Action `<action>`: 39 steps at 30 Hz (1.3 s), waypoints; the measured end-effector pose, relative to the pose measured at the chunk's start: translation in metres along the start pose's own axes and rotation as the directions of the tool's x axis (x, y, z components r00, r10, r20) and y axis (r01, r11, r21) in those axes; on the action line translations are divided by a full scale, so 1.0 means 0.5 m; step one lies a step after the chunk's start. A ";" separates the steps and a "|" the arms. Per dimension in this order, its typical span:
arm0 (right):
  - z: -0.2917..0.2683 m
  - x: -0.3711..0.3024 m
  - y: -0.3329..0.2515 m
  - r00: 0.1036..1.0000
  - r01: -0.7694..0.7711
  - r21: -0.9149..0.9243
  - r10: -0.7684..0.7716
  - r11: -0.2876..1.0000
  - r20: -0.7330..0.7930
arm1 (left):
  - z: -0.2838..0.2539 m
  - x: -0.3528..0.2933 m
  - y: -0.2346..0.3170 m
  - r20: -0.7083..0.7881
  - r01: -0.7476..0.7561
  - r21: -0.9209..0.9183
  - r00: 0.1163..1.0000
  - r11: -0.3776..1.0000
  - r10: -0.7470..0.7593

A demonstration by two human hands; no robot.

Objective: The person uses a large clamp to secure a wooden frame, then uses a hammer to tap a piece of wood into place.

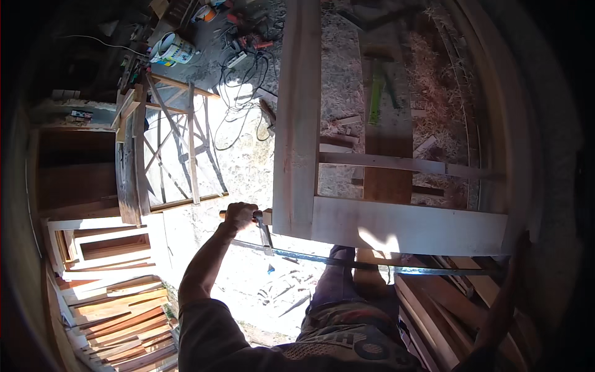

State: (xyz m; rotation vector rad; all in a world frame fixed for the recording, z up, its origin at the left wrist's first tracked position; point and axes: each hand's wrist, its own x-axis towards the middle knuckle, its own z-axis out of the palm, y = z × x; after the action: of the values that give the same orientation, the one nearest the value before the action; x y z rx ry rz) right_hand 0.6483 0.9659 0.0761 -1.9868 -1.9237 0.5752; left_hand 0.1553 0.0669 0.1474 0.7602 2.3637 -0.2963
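My left hand (240, 216) is closed around the handle of a long bar clamp (310, 256). The clamp's metal bar runs along the near edge of a wooden door-like frame (409, 226), from its left corner toward its right. Between the clamp's left jaw and the frame's side sits a small wood block (267, 216). Over at the frame's near right corner, my right hand (522, 243) is in deep shadow by the far end of the bar. Its fingers do not show clearly, and neither does what they hold.
A green tool (375, 96) lies on a board beyond the frame's crosspiece. Shavings cover the floor there. At left stand a wooden trestle (191, 142) and stacked wood strips (127, 322). Tangled cables (248, 80) and a white bucket (172, 49) lie farther off. Planks (434, 310) rest beside my legs.
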 end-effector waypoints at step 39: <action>-0.054 -0.002 0.073 0.532 0.586 -0.519 -0.779 0.622 -0.332 | 0.036 0.013 -0.045 -0.111 -0.044 -0.012 0.993 0.999 0.042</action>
State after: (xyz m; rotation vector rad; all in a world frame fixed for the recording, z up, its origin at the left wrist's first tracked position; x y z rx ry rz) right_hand 0.6933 0.9648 0.0818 -1.1028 -2.2667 -0.5340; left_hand 0.1467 0.0447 0.1299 0.8393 2.4470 -0.2231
